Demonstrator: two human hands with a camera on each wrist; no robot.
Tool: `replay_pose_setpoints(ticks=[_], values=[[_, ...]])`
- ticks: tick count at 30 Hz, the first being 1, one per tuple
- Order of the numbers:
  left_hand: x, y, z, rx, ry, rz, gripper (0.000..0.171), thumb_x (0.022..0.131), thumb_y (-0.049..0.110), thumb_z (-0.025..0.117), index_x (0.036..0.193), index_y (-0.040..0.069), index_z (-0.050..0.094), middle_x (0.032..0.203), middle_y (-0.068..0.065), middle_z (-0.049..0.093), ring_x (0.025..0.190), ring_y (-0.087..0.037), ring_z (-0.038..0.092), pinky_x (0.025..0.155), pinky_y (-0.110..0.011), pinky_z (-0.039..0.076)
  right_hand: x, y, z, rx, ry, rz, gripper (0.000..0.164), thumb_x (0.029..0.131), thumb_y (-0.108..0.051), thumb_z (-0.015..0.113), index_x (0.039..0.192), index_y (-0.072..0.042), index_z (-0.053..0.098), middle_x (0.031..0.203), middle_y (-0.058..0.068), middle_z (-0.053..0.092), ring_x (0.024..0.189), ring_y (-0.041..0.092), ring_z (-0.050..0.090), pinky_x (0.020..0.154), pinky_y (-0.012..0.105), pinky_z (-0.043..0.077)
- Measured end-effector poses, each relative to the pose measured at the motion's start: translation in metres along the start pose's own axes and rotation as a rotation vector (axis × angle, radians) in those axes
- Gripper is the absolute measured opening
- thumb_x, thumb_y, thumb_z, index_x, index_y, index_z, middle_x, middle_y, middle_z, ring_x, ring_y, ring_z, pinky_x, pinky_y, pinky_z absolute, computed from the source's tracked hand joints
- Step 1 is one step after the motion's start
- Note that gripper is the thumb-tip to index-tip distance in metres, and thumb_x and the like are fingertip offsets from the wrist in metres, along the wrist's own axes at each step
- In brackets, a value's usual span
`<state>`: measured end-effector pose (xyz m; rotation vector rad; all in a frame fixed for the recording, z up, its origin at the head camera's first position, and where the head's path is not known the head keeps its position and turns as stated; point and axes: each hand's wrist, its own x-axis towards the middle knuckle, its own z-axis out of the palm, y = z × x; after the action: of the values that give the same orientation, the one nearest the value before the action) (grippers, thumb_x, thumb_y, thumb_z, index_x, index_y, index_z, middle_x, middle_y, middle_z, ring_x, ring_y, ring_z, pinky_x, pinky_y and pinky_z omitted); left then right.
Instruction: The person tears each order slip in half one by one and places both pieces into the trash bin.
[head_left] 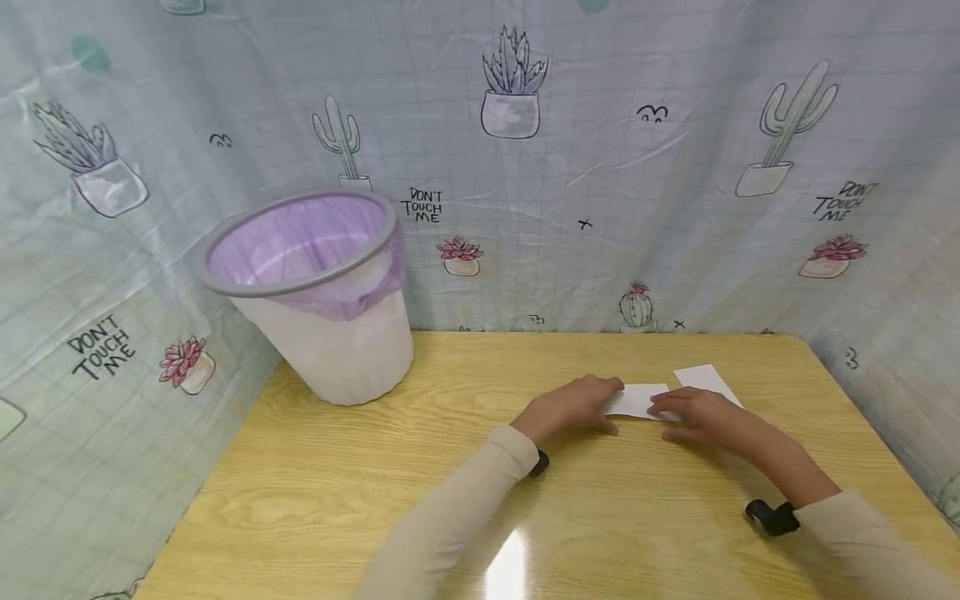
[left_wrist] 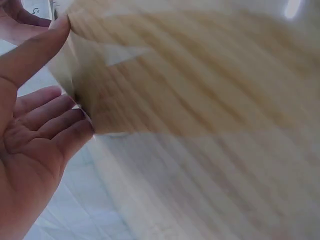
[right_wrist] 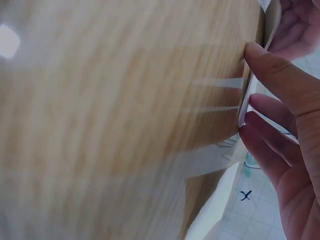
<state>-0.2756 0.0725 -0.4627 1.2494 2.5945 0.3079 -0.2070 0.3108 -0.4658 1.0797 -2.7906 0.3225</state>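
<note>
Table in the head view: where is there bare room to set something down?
Most room: the stretch of table between the white bin and left sleeve. Smaller: the patch between left sleeve and right sleeve, on the near side of the paper strip. Crowded: right of centre, where left hand, right hand, strip and second paper piece sit close together.
</note>
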Motion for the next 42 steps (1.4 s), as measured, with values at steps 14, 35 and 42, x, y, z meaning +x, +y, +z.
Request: replay_pose_setpoints(ticks=[14,35,42], values=[[0.004,-0.001,-0.005,0.034,-0.027,0.023,0.033,0.088,0.023,0.066,0.121,0.023,0.058,0.101,0.008,0.062,0.082,-0.006,0.052,0.070,-0.017,0.041,0.001,-0.005,0.005,-0.050,0.069,0.061,0.028,0.077,-0.022,0.078,0.103,-0.015,0.071,0.104,0.004,0.070,0.090,0.021,0.066,0.069,0.038,0.053],[-0.008,-0.009,-0.018,-0.288,0.040,-0.059,0.029,0.100,0.034,0.047,0.117,0.024,0.068,0.113,0.012,0.065,0.103,-0.003,0.058,0.089,-0.022,0.046,0.027,-0.016,-0.002,0.074,0.184,0.151,0.014,0.085,-0.017,0.072,0.098,-0.016,0.073,0.088,-0.007,0.070,0.075,0.007,0.064,0.062,0.026,0.052],[-0.009,-0.013,-0.019,-0.364,0.048,-0.084,0.031,0.101,0.032,0.044,0.114,0.017,0.068,0.093,0.003,0.065,0.071,-0.005,0.050,0.066,-0.020,0.042,0.037,-0.015,0.001,0.078,0.280,0.160,0.013,0.084,-0.014,0.072,0.096,-0.014,0.074,0.087,-0.002,0.072,0.073,0.010,0.066,0.061,0.028,0.053]])
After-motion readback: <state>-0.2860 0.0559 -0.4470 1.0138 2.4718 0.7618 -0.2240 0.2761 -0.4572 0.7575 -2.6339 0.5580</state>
